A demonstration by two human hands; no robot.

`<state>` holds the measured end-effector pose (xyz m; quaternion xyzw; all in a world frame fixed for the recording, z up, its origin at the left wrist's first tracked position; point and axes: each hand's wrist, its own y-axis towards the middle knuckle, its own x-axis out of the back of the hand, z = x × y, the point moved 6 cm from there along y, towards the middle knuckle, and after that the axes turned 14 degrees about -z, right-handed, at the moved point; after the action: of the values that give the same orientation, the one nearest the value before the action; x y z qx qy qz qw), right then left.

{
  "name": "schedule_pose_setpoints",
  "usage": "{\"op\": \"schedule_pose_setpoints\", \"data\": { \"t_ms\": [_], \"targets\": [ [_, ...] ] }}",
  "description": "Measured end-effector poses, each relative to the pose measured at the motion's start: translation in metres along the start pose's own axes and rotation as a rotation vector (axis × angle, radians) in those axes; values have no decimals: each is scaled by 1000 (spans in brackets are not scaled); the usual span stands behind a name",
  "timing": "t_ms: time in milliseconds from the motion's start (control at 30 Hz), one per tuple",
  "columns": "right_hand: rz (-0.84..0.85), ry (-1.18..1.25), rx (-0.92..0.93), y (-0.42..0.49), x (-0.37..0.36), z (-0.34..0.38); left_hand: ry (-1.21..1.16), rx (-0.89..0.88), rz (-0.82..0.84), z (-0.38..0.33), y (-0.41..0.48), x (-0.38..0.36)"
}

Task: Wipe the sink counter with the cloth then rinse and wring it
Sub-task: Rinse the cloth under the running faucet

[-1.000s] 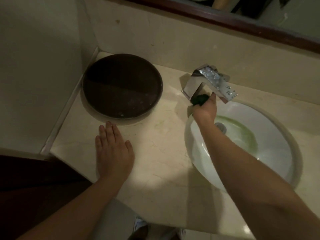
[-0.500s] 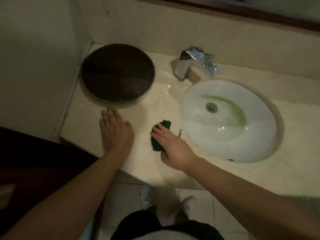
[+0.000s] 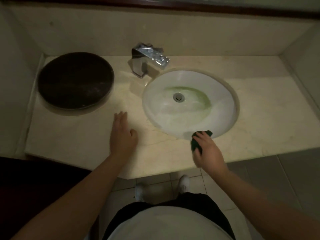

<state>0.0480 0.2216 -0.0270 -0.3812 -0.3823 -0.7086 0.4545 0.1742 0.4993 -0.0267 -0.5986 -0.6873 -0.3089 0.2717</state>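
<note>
- While R hand (image 3: 208,152) grips the dk green cloth (image 3: 195,144) and presses it on the counter (image 3: 259,118) at the near rim of the sink (image 3: 161,108), L hand (image 3: 123,137) lies flat on the counter, fingers straight, holding nothing.
- Cloth: bunched under R fingers + thumb. 1 corner pokes out past the fingertips over the sink edge, and another bit shows by the thumb. Blurred, so fold unclear.
- L hand sits btwn sink and round dark tray (image 3: 75,80), touching neither.
- Sink: white oval bowl, green stain around drain (image 3: 178,97).
- Faucet (image 3: 149,59): chrome, square, at sink's rear-left.
- Tray: counter's far left, by wall corner.
- Below counter edge: 2 pale shoes (image 3: 184,183) on tiled floor.
</note>
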Motion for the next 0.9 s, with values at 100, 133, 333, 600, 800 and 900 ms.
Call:
{"op": "schedule_pose_setpoints", "data": {
  "t_ms": [100, 133, 333, 600, 800, 900],
  "targets": [
    [-20, 121, -232, 31, 16, -18, -134, -93, 125, -51, -3, -27],
    [-45, 215, -305, 43, 22, -18, -185, -104, 159, -68, -4, -34],
    [-79, 726, -523, 118, 51, 6, -490, 44, 315, -156, -2, -67],
    [66, 636, -110, 204, 72, 12, -526, 230, 139, -207, 39, -74],
    [96, 408, 160, 266, 102, 12, -532, 309, 75, -217, 54, -75],
    [136, 465, 161, 285, 109, 17, -452, 283, -22, -223, 62, -73]
  ]
}}
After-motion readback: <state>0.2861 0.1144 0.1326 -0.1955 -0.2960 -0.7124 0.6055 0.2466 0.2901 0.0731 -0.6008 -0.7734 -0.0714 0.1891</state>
